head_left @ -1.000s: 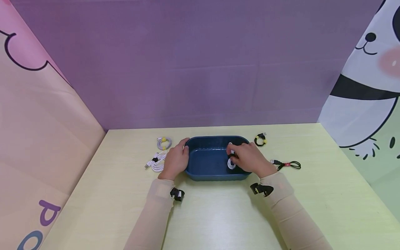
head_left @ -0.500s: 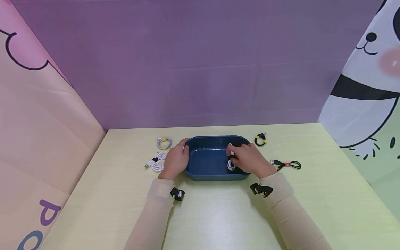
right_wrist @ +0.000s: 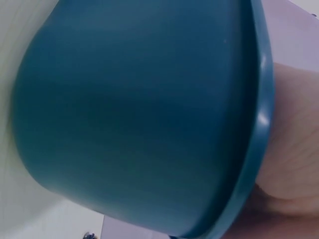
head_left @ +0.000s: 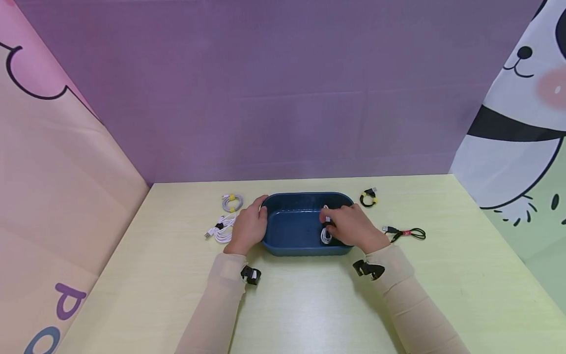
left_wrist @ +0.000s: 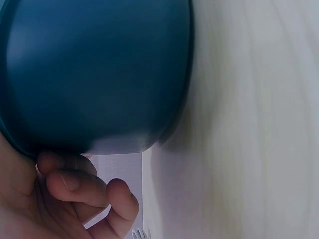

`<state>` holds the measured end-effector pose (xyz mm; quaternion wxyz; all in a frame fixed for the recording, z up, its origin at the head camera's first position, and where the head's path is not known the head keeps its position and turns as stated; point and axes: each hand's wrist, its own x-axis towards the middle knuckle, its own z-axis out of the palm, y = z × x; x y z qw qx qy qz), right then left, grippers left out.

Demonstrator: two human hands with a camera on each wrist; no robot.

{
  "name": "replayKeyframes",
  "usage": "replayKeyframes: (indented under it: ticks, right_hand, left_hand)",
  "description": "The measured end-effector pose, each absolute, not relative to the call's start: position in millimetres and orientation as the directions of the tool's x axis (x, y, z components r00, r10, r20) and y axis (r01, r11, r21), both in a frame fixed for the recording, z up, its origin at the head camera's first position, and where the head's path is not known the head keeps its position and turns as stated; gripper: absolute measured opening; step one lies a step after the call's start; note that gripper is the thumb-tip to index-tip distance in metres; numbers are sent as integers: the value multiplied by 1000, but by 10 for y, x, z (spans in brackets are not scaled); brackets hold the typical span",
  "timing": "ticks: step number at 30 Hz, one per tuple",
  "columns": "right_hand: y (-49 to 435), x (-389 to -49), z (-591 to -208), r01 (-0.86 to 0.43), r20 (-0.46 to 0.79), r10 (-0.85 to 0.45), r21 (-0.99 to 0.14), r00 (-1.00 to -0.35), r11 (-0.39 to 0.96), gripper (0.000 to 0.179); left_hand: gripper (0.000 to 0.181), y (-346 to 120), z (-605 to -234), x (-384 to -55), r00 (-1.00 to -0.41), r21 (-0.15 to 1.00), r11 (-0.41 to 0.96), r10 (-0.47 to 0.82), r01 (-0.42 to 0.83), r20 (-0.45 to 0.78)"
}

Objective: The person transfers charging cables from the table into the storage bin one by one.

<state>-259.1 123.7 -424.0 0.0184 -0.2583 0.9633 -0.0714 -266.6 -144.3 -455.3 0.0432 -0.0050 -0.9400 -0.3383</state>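
Observation:
A blue plastic basin (head_left: 292, 251) stands on the table. My left hand (head_left: 249, 227) grips its left end, thumb at the rim; in the left wrist view the curled fingers (left_wrist: 75, 186) lie against the outer wall. Over the basin's right side, my right hand (head_left: 351, 225) pinches a coiled white cable (head_left: 325, 237) with a black tie, inside the basin. The basin's outer wall (right_wrist: 134, 109) fills most of the right wrist view and hides those fingertips and the cable there.
Left of the basin lie a white cable coil (head_left: 224, 231) and a grey-white coil with yellow ties (head_left: 232, 202). On the right are a small black cable ring (head_left: 368, 197) and a black cable with a red tie (head_left: 407, 233). A purple backdrop (head_left: 283, 88) rises behind.
My right hand has shifted very slightly left, and the white cable has sunk a little toward the front of the basin. The left hand and basin stay put.

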Motion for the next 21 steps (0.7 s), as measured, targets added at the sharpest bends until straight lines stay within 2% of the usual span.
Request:
replayKeyframes:
  ticks: [21]
  right_hand:
    - [1208, -2607, -4323, -502, 4, -505, -122, -863, 857, 15]
  left_hand:
    - [43, -1451, -4546, -2658, -995, 638, 769, -15, 50, 96]
